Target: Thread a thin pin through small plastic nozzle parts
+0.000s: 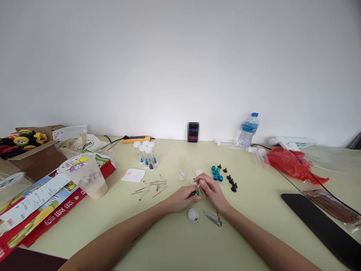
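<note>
My left hand [183, 197] and my right hand [211, 190] meet at the middle of the pale green table [254, 218]. The left fingers pinch a small green bead [195, 193]. The right fingers hold a thin metal pin [198, 187] against it. Just behind the hands lie small white caps [182, 175], blue and green beads [216, 173] and several black beads [231, 183]. A white cap with dark bits [193, 215] and metal tweezers [213, 218] lie in front of the hands. Loose metal pins [153, 186] are scattered to the left.
Capped clear vials [146, 153] stand behind the pins, beside a white paper [133, 175]. A plastic cup [90, 177] sits on a colourful box [42, 203] at left, near a cardboard box of toys [25, 145]. A water bottle [248, 131], red bag [290, 162] and black board [321, 226] are at right.
</note>
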Demonstrator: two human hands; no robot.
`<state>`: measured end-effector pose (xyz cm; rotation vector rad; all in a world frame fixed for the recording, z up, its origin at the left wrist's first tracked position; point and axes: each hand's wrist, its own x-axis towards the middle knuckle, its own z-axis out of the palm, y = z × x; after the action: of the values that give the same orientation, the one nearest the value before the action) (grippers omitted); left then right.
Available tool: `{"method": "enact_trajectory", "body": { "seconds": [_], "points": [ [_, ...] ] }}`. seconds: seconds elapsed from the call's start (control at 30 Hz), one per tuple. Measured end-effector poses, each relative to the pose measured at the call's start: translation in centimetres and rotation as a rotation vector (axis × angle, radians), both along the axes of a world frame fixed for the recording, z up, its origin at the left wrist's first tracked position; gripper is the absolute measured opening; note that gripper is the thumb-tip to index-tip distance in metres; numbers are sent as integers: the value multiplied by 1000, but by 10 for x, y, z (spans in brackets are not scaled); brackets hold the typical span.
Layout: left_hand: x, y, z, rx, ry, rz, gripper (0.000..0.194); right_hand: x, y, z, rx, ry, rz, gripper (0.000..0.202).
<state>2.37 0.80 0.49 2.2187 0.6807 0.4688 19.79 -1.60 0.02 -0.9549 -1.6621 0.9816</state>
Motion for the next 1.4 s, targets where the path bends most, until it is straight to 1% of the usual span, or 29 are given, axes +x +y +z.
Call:
{"method": "enact_trajectory", "body": {
  "seconds": [0.1,0.17,0.23,0.3,0.4,0.53,0.63,0.73,0.87,0.93,1.0,1.1,1.3,1.4],
  "points": [
    [1,0,0,-39,-39,-32,18,1,-2,-3,-62,-8,18,38],
    [1,1,-1,-50,-26,-19,18,2,-4,-4,-124,11,5,38],
    [1,2,-3,-52,-8,21,23,4,-7,-4,-188,50,-8,40],
    [1,4,-5,-53,-12,57,29,4,-11,-4,-198,74,-57,41],
    [0,6,-3,-75,-68,66,39,2,-12,-5,-197,113,-93,41],
    [-1,7,0,-107,-121,70,48,-1,-4,-8,-249,200,-95,39],
    [-1,6,0,-101,-90,129,50,-2,5,-9,-318,249,-51,39],
    [-1,5,-2,-95,-54,186,47,-2,12,-8,-397,302,-1,40],
    [0,2,-3,-84,-54,176,43,-3,14,-5,-493,402,94,42],
    [0,2,-4,-79,-74,184,43,-5,13,-2,-497,432,104,41],
    [0,1,-4,-63,-76,207,43,-6,11,0,-473,422,86,42],
    [-1,1,-5,-7,-10,227,41,-7,9,0,-413,380,57,44],
    [-2,2,-6,131,96,248,34,-6,10,-5,-330,351,7,45],
    [-2,1,-5,121,114,289,34,-5,10,-4,-295,318,9,46]
  ]
}}
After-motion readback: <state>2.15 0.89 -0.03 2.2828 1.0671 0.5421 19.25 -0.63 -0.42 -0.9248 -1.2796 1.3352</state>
